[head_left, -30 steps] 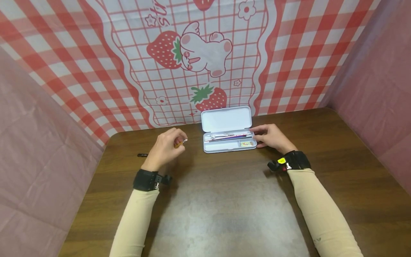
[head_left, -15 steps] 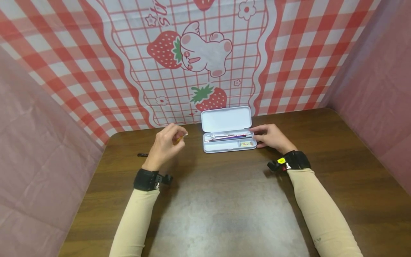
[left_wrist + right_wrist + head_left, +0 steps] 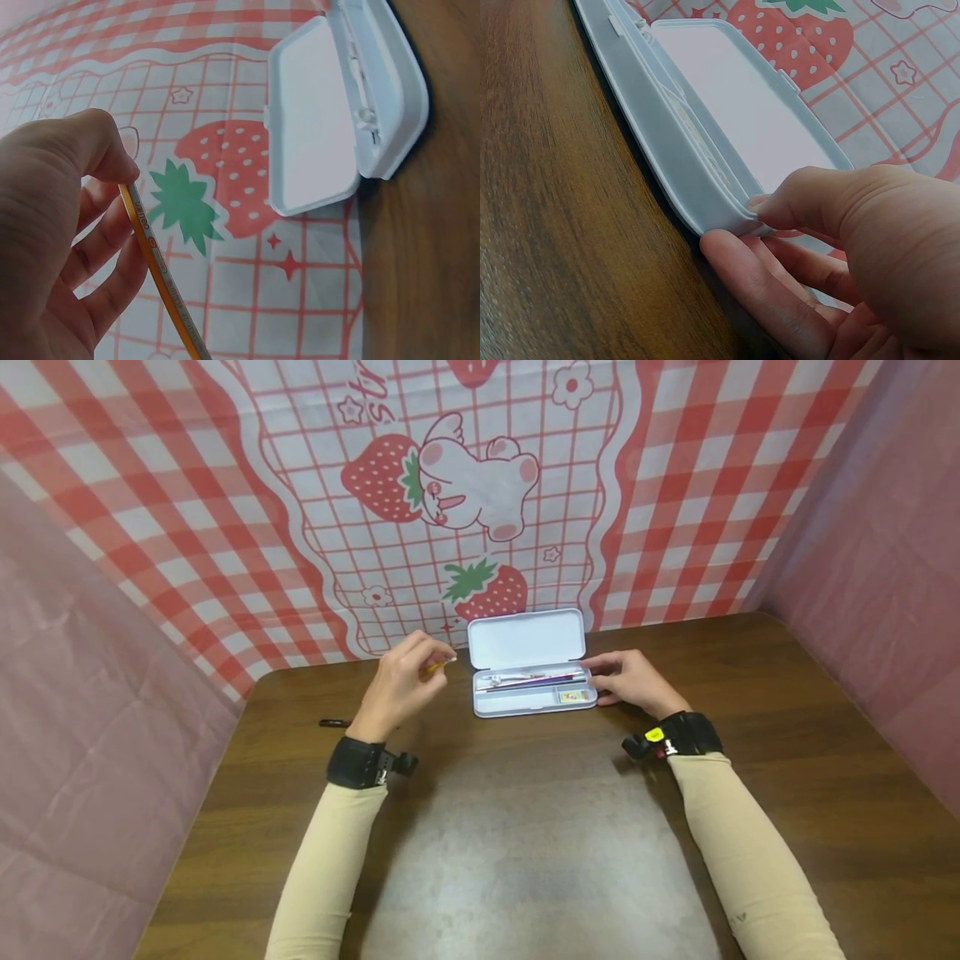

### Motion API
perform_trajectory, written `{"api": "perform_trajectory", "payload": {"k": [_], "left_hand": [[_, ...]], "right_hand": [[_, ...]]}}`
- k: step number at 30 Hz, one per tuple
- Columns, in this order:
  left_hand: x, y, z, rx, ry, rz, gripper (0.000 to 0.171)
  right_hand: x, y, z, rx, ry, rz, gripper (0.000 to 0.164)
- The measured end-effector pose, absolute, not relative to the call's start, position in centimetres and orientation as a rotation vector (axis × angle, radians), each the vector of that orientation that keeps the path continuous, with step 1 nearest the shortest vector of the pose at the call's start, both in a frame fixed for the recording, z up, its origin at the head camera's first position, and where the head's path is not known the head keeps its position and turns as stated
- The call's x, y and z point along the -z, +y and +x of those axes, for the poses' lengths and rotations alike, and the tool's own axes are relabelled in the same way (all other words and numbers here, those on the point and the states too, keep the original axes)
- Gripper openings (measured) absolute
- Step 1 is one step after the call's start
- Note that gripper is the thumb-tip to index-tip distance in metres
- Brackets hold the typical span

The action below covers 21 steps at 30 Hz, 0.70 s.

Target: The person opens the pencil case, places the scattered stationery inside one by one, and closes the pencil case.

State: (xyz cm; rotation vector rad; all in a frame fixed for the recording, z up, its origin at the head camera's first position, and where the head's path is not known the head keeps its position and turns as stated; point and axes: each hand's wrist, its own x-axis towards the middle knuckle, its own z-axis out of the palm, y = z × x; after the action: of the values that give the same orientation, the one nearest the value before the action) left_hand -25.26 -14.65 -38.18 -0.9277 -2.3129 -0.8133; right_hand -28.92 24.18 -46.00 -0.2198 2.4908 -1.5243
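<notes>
A slim orange pencil (image 3: 154, 262), pinched in the left hand (image 3: 400, 687), is judged bound for the open white plastic pencil case (image 3: 531, 672), steadied by the right hand's (image 3: 632, 681) fingers; careful alignment is needed.

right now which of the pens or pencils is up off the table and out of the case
The orange pencil, pinched in the left hand. The others lie inside the open pencil case, and a black pen lies on the table.

Thin orange pencil (image 3: 438, 667) pinched in the left hand (image 3: 397, 689), raised above the table near its far edge, white pencil case (image 3: 534, 687) open at far edge, lid upright, right hand (image 3: 630, 681) gripping its right end
</notes>
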Motion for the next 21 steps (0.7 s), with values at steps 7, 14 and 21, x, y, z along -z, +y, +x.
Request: {"api": "perform_trajectory", "payload": {"k": [7,14,21], "left_hand": [[37.8,-13.0,-26.3,0.747,-2.362,-0.909,0.025],[39.6,-11.0,-27.0,0.700,-2.408,-0.939,0.023],[40.7,-8.9,-27.6,0.656,-2.465,-0.936,0.023]], "right_hand": [[46.0,24.0,-28.9,1.522,2.496,-0.211,0.041],[46.2,24.0,-28.9,1.540,2.487,-0.234,0.040],[45.9,24.1,-28.8,1.505,2.506,-0.243,0.040]]}}
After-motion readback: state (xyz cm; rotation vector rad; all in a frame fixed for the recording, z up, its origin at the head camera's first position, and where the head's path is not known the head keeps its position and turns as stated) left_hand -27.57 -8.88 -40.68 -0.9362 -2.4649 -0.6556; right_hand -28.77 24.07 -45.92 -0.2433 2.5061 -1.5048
